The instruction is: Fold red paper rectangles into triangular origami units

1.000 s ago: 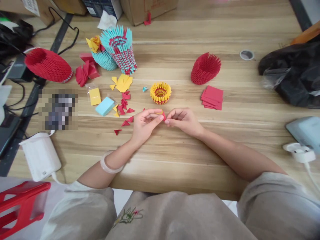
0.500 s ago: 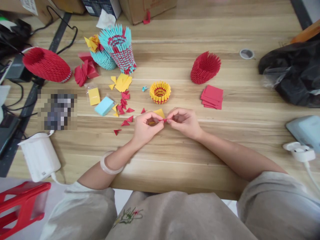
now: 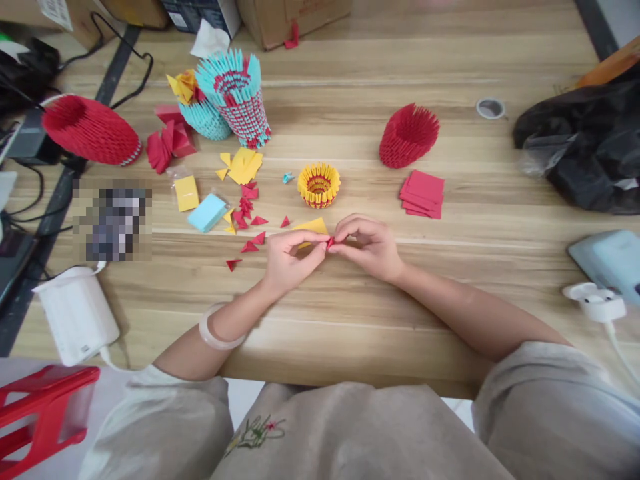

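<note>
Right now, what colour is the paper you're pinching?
The paper is red, best in the head view.

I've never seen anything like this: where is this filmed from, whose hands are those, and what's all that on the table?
There is no machine here. The view comes from one camera worn on a person's head, looking forward and down, so both bare hands are that person's own. The left hand and right hand meet at the fingertips, pinching a small red folded paper.

Just beyond the left fingers lies a yellow paper on the wooden table. Farther back sits a yellow-and-red paper bowl. Red paper triangles lie scattered to its left; a stack of red paper and a red paper vase stand to its right.
</note>
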`<state>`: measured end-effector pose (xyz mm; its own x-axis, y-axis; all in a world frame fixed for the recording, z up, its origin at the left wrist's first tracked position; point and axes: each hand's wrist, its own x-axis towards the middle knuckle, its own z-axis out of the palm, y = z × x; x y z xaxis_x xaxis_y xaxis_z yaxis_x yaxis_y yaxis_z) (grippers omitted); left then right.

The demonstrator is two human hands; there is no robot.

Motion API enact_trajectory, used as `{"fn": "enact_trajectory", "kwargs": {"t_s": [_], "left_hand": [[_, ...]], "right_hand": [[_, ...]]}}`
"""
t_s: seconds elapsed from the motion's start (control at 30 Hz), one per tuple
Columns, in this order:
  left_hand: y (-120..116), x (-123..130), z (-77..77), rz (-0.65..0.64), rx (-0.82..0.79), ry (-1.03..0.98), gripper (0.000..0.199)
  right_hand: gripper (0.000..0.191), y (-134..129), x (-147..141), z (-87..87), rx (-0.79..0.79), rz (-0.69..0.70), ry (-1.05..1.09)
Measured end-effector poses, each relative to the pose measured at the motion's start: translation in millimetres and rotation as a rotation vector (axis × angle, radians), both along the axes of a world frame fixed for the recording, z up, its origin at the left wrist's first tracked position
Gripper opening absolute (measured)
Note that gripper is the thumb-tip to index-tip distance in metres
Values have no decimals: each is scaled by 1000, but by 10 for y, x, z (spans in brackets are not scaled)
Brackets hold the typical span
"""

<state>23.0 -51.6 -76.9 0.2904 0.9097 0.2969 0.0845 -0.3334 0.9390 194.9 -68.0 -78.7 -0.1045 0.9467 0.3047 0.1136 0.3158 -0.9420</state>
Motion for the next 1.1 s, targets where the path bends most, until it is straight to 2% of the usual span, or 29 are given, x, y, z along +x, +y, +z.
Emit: {"fn": "enact_trajectory", "kwargs": {"t_s": [0.1, 0.33, 0.47, 0.63, 0.77, 0.9, 0.97, 1.1], "left_hand": [[1, 10, 43, -36, -48, -22, 11], [11, 23, 85, 23, -151, -20, 17], [23, 12, 64, 13, -158, -26, 17], [44, 5, 39, 35, -128, 14, 14], [54, 13, 51, -10, -178, -42, 17], [55, 21, 74, -97, -280, -94, 24], [51, 21, 72, -77, -242, -84, 23], [50, 4, 38, -16, -67, -29, 19]], "right_hand": [[27, 8, 2, -12, 7, -38, 7], [24, 25, 21, -30, -53, -44, 82], [20, 32, 25, -40, -90, -51, 100], [18, 26, 12, -34, -153, -22, 225], [20, 16, 0, -12, -191, -8, 292], [22, 30, 7, -36, -295, 3, 374], [23, 42, 14, -55, -334, 3, 378], [21, 52, 28, -67, -351, 26, 354]]}}
